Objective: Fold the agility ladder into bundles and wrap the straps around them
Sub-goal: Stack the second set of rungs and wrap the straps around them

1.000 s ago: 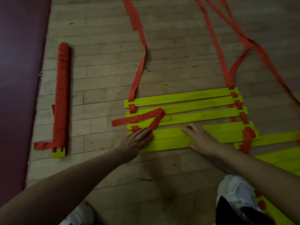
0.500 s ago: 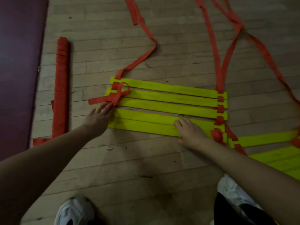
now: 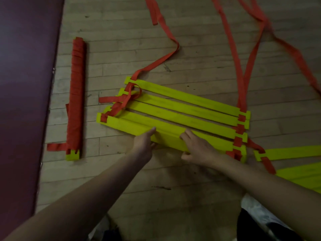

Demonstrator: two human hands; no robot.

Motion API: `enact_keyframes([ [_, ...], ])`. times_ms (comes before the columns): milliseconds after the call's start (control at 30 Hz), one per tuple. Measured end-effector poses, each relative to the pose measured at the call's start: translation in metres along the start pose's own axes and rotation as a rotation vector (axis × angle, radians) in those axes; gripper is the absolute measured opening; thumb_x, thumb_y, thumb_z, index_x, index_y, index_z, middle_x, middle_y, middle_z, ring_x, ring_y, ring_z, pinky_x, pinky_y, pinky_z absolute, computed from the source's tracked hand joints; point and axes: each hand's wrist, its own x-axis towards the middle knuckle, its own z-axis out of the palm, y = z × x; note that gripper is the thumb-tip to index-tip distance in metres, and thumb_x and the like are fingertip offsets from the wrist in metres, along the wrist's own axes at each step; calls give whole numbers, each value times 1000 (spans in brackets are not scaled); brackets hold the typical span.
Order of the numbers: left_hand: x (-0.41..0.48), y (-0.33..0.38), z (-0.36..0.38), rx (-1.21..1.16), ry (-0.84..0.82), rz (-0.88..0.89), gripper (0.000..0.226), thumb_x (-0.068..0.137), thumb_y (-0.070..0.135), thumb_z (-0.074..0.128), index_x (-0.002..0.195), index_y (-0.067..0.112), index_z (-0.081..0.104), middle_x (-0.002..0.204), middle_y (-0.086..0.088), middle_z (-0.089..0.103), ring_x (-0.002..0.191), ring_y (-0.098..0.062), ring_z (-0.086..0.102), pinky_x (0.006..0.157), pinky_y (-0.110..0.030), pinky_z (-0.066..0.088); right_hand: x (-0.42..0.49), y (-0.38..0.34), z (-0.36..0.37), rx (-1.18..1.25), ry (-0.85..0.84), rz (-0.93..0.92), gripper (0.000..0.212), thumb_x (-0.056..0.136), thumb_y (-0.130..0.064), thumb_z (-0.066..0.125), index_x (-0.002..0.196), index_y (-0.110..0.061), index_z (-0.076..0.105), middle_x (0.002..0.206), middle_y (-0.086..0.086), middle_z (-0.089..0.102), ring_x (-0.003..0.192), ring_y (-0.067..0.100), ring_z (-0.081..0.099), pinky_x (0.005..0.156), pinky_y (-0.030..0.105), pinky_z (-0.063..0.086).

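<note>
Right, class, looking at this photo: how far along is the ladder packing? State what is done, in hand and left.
Done: one strap-wrapped bundle lies on the wooden floor by the dark red mat. In hand: the left hand and right hand grip the nearest rungs of a fanned yellow set. Left: stacking those rungs, wrapping the loose orange straps round them, then the further rungs at the right.

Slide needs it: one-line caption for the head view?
Left hand and right hand grip the nearest yellow plastic ladder rungs on the wooden floor, an orange strap-wrapped bundle lying apart at left.
</note>
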Motion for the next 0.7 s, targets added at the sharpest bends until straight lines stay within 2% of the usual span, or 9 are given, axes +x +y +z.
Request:
enact_keyframes([
  [100, 3, 15, 0, -141, 22, -87, 40, 85, 16, 70, 120, 8, 51, 113, -14, 56, 86, -28, 59, 58, -38, 49, -4, -6, 6, 60, 40, -38, 49, 84, -22, 62, 128, -9, 46, 128, 11, 41, 115, 28, 49, 85, 38, 42],
  [167, 3, 18, 1, -141, 33, -115, 41, 87, 12, 67, 124, 4, 51, 99, -14, 56, 81, -28, 58, 52, -42, 47, -5, -7, 10, 60, 90, -103, 44, 83, -23, 64, 122, -6, 54, 120, 14, 50, 111, 31, 53, 88, 37, 47],
  [233, 1, 18, 4, -130, 36, -129, 24, 89, 8, 62, 112, 5, 55, 86, -11, 52, 72, -24, 53, 53, -40, 46, -3, -3, 14, 119, 164, -97, 46, 77, -30, 66, 115, -5, 61, 111, 15, 58, 103, 33, 59, 87, 38, 51],
  [300, -1, 17, 7, -150, 13, -153, 3, 91, 5, 57, 90, 4, 54, 79, -9, 49, 67, -22, 50, 56, -36, 46, 0, 3, 13, 203, 213, -16, 48, 82, -33, 64, 121, -5, 58, 115, 15, 57, 109, 32, 55, 93, 39, 44],
  [400, 3, 15, 9, -224, -39, -157, 10, 88, 6, 56, 79, 9, 52, 76, -7, 51, 66, -22, 52, 58, -34, 47, 6, 10, 12, 302, 174, 74, 39, 94, -29, 59, 125, -6, 55, 121, 12, 53, 117, 26, 48, 97, 29, 33],
  [467, 7, 14, 10, -249, -55, -116, 10, 83, 14, 64, 91, 10, 59, 88, -6, 58, 79, -23, 59, 71, -34, 52, 8, 8, 10, 443, 145, 127, 34, 97, -31, 54, 122, -8, 59, 119, 10, 56, 115, 22, 51, 89, 20, 33],
  [533, 9, 12, 11, -251, -62, -60, 39, 78, 26, 74, 112, 12, 63, 110, -4, 66, 100, -25, 63, 85, -41, 54, 11, 6, 8, 578, 181, 194, 32, 98, -31, 52, 116, -7, 61, 115, 10, 59, 112, 21, 53, 83, 17, 32],
  [600, 10, 8, 11, -315, -74, -25, 52, 80, 30, 75, 126, 13, 58, 118, -9, 67, 106, -28, 64, 85, -45, 54, 13, 6, 8, 574, 221, 228, 30, 97, -28, 54, 114, -4, 62, 114, 12, 60, 110, 23, 53, 80, 18, 31],
  [700, 13, 4, 10, -389, -64, -18, 42, 91, 24, 64, 130, 10, 55, 121, -13, 65, 102, -28, 64, 83, -43, 53, 11, 7, 7, 505, 229, 216, 29, 97, -24, 55, 118, -4, 60, 114, 12, 58, 106, 25, 54, 82, 24, 35],
])
